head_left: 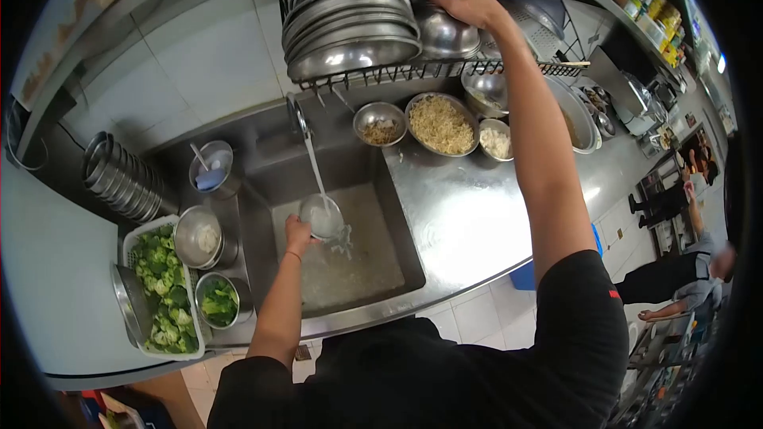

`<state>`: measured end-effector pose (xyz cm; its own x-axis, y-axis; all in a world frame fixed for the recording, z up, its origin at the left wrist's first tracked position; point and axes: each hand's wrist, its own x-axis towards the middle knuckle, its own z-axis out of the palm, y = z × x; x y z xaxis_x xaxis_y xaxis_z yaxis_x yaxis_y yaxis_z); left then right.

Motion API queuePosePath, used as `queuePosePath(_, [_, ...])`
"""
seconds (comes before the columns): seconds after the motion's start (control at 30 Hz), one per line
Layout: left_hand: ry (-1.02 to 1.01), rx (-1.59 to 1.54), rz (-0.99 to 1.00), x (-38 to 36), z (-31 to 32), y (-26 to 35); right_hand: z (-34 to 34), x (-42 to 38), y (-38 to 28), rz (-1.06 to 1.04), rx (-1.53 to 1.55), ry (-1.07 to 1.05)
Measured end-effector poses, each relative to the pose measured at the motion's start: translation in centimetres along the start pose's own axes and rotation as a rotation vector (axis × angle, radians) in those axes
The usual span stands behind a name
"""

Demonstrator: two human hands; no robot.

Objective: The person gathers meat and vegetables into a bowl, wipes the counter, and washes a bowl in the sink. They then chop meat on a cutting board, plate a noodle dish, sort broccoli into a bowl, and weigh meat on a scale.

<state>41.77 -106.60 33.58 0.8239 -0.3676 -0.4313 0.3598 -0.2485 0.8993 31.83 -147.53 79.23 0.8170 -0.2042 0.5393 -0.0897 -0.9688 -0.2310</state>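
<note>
Over the sink point(413, 270), my left hand point(297, 234) grips a small metal bowl point(322, 217) by its edge. Water from the faucet point(299, 115) runs into this tilted bowl and splashes off its right side. My right hand point(465, 1) is raised to the dish rack point(381, 68), its fingers curled over the top of a rounded metal bowl point(447, 36). The fingertips are partly hidden among the stacked bowls. Left of that hand, several large metal bowls point(350, 28) lean in a row.
Right of the sink stand a bowl of chopped pale food point(441, 125) and smaller bowls. On the left are a basket of broccoli point(167, 294), a pot of greens point(218, 302) and stacked metal containers point(123, 179). Another person point(699, 270) stands far right.
</note>
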Motion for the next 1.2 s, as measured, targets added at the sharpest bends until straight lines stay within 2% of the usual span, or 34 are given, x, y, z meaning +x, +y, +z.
queuePosePath(0.03, [0.009, -0.036, 0.000, -0.2, 0.0, 0.0, 0.3, -1.2, -0.9, 0.004, 0.012, -0.020])
queuePosePath(0.1, [0.056, -0.099, 0.077, -0.6, 0.8, 0.2, 1.9, -5.4, -4.0, -0.001, -0.456, 0.248])
queuePosePath(0.13, [0.104, -0.125, 0.145, -0.6, 1.1, -0.6, 3.0, -7.1, -4.0, -0.041, -0.525, 0.290])
queuePosePath(0.17, [0.126, -0.058, 0.201, -1.5, 1.3, -0.2, 4.5, -8.2, -2.1, -0.248, -0.524, 0.366])
queuePosePath(0.2, [0.253, 0.275, 0.471, -1.4, 1.2, -1.0, 4.6, -9.8, -3.8, -0.133, -0.426, 0.263])
queuePosePath(0.23, [0.348, 0.624, 0.738, -1.5, 1.0, -2.0, 4.2, -10.3, -4.9, -0.165, -0.399, 0.284])
queuePosePath(0.27, [0.361, 0.630, 0.714, -1.5, 0.7, -2.8, 4.6, -9.8, -3.3, -0.325, -0.312, 0.407])
queuePosePath(0.33, [0.328, 0.899, 0.818, -0.2, 0.5, -2.9, 5.2, -11.7, -5.4, -0.277, -0.562, 0.616])
queuePosePath(0.37, [0.330, 0.894, 0.822, 1.6, 0.3, -3.0, 6.1, -13.0, -6.5, -0.283, -0.427, 0.667])
queuePosePath(0.4, [0.230, 0.264, 0.205, 3.7, 0.0, -3.5, 7.6, -14.8, -7.7, -0.286, -0.293, 0.710])
queuePosePath(0.43, [0.104, -0.365, -0.415, 4.7, -0.1, -4.2, 9.8, -17.5, -9.3, -0.196, -0.071, 0.657])
queuePosePath(0.47, [0.101, -0.367, -0.428, 4.7, -0.1, -4.8, 12.9, -20.4, -10.5, -0.047, 0.159, 0.545])
queuePosePath(0.5, [0.065, -0.343, -0.402, 4.3, 0.1, -5.3, 15.9, -23.4, -12.0, 0.223, 0.565, 0.240])
queuePosePath(0.53, [0.031, -0.323, -0.373, 3.8, 0.4, -5.5, 18.7, -24.6, -13.1, 0.191, 0.565, 0.050])
queuePosePath(0.57, [-0.003, -0.299, -0.343, 3.2, 0.6, -5.5, 22.2, -26.6, -14.0, 0.517, 0.804, -0.220])
queuePosePath(0.6, [-0.038, -0.274, -0.305, 2.8, 0.9, -5.2, 26.4, -28.1, -13.6, 0.578, 0.806, -0.406])
queuePosePath(0.67, [-0.075, -0.241, -0.269, 1.4, 1.5, -3.9, 34.4, -29.2, -14.2, 0.987, 1.142, -0.466])
queuePosePath(0.73, [0.044, -0.123, -0.206, -0.5, 3.0, -2.2, 45.4, -30.1, -13.2, 1.129, 0.828, -0.366])
queuePosePath(0.77, [0.044, -0.115, -0.187, 0.2, 3.7, -3.6, 50.6, -31.2, -13.1, 1.136, 0.824, -0.368])
queuePosePath(0.83, [0.052, -0.171, -0.194, 1.3, 2.9, -2.7, 58.3, -31.9, -13.1, 0.981, 0.944, -0.582])
queuePosePath(0.87, [0.052, -0.210, -0.200, 1.7, 1.8, -2.6, 56.7, -30.2, -13.3, 0.998, 0.953, -0.581])
queuePosePath(0.93, [-0.009, -0.212, -0.262, 3.1, 0.2, -3.0, 49.9, -25.2, -13.2, 0.091, 0.405, -1.190])
queuePosePath(0.97, [-0.114, -0.181, -0.228, 3.9, -0.1, -3.0, 50.2, -26.1, -13.7, 0.100, 0.413, -1.197])
queuePosePath(1.0, [-0.225, -0.148, -0.189, 4.3, -0.3, -2.8, 50.6, -27.5, -14.3, 0.266, 0.350, -1.039])
queuePosePath(1.03, [-0.110, -0.110, -0.130, 5.0, 0.9, -2.1, 51.1, -27.9, -14.4, 0.417, 0.276, -0.862])
queuePosePath(1.07, [-0.114, -0.116, -0.112, 5.4, 2.0, -1.2, 52.1, -28.0, -13.8, 0.549, 0.197, -0.679])
queuePosePath(1.13, [0.074, 0.104, 0.039, 4.0, 3.3, -1.0, 56.1, -30.5, -12.4, 1.055, 0.851, -0.697])
queuePosePath(1.2, [0.040, -0.016, 0.058, 4.0, 3.5, -2.4, 55.0, -28.4, -12.9, 1.672, 1.647, -0.197])
